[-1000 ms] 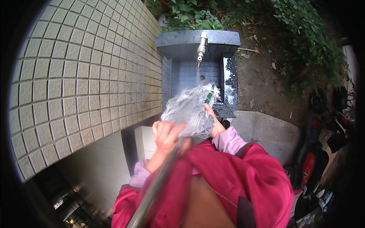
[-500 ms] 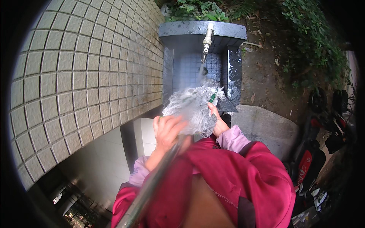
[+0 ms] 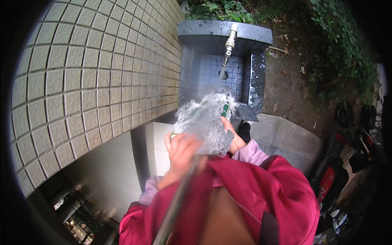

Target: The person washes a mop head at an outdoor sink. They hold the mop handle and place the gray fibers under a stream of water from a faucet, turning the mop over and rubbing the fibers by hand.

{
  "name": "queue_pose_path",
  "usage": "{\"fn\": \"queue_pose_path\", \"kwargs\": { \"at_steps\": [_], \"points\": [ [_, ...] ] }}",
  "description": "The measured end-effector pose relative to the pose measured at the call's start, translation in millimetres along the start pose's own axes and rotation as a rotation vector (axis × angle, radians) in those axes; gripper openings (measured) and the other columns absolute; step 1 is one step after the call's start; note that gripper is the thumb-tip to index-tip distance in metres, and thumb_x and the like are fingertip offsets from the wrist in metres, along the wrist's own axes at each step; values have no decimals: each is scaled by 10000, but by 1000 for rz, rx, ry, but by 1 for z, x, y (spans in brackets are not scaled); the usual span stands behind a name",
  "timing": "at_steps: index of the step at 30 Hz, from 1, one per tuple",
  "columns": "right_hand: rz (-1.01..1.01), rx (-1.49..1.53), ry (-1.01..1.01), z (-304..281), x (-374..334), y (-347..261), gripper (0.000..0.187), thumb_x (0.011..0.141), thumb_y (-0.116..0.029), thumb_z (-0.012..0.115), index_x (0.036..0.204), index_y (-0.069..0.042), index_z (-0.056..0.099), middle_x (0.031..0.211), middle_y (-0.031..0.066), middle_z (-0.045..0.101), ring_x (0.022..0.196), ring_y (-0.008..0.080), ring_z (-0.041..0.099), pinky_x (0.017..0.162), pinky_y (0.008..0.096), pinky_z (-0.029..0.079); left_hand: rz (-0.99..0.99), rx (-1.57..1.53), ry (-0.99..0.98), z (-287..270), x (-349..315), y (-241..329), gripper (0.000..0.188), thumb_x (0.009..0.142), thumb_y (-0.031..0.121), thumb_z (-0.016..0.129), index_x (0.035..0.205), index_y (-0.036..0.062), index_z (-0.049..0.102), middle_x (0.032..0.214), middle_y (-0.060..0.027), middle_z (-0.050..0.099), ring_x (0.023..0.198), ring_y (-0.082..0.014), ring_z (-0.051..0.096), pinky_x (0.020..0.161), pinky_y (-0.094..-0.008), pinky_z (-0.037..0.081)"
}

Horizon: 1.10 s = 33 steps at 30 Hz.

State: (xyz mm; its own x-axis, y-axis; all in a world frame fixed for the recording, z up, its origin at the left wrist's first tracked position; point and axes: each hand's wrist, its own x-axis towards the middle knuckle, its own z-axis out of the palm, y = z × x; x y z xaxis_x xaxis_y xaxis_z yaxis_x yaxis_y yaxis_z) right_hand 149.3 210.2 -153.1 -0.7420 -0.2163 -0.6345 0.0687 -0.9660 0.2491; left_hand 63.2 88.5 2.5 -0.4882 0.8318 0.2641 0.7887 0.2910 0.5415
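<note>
A mop head [image 3: 206, 118] of wet white-grey strings hangs over the near end of the sink. Its green edge piece [image 3: 225, 108] shows at the right. My left hand [image 3: 181, 149] is closed on the left side of the mop head, by the top of the pole. On the opposite side my right hand [image 3: 234, 136] grips the mop head, thumb beside the green piece; its other fingers are hidden under the strings. The mop pole [image 3: 175, 208] slopes down toward me past my jacket. Water streams from the metal tap [image 3: 228, 47] beyond the mop.
The dark tiled sink [image 3: 256, 77] stands ahead. A beige tiled wall [image 3: 90, 81] runs close along the left. Bare soil and green plants [image 3: 337, 49] lie to the right, with a concrete slab [image 3: 281, 134] nearer. Black and red bags [image 3: 328, 181] stand at the far right.
The mop pole's near end has swung to the right. The sink and tap sit slightly farther right in view. Both hands keep their hold on the mop head.
</note>
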Motion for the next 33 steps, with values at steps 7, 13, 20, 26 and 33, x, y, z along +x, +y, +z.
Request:
{"fn": "queue_pose_path", "kwargs": {
  "at_steps": [7, 13, 20, 26, 33],
  "points": [
    [-125, -69, 126, -11, -13, -16, 554, 820, -433, 382, 1168, -9, 460, 1129, 175, 525, 1023, 328, 516, 902, 445, 400, -28, -75, -51, 17, 5, 0, 420, 459, 187, 686, 848, 45, 615, 926, -110, 580, 908, -319, 506, 859, -521, 287],
    [-90, 31, 66, -12, -4, -20, 565, 811, -441, 386, 1138, 9, 479, 1113, 189, 532, 1016, 338, 516, 897, 455, 398, -61, -91, -42, 18, 11, -6, 358, 549, 205, 669, 874, 69, 607, 968, -88, 558, 954, -310, 485, 896, -547, 245],
    [-26, 130, 1, -8, 6, -26, 439, 860, -343, 390, 1154, -26, 469, 1082, 189, 547, 960, 327, 554, 848, 463, 451, -43, -125, 14, 14, 18, -22, 352, 514, 149, 656, 845, 46, 598, 903, -102, 572, 909, -317, 503, 861, -514, 276],
    [-172, 122, 39, 17, 0, -8, 469, 872, -365, 351, 1191, -33, 442, 1135, 180, 522, 1020, 324, 522, 899, 472, 409, 136, -124, 57, -32, 44, -9, 358, 477, 75, 642, 821, 2, 578, 856, -128, 586, 857, -328, 537, 817, -489, 354],
    [-260, -152, 198, 3, 22, -2, 481, 836, -363, 392, 1171, -24, 461, 1118, 178, 536, 1007, 319, 531, 900, 465, 408, 84, -148, 61, -50, 28, -16, 369, 438, 85, 643, 790, -14, 589, 843, -146, 588, 845, -344, 537, 810, -519, 359]
  ]
}}
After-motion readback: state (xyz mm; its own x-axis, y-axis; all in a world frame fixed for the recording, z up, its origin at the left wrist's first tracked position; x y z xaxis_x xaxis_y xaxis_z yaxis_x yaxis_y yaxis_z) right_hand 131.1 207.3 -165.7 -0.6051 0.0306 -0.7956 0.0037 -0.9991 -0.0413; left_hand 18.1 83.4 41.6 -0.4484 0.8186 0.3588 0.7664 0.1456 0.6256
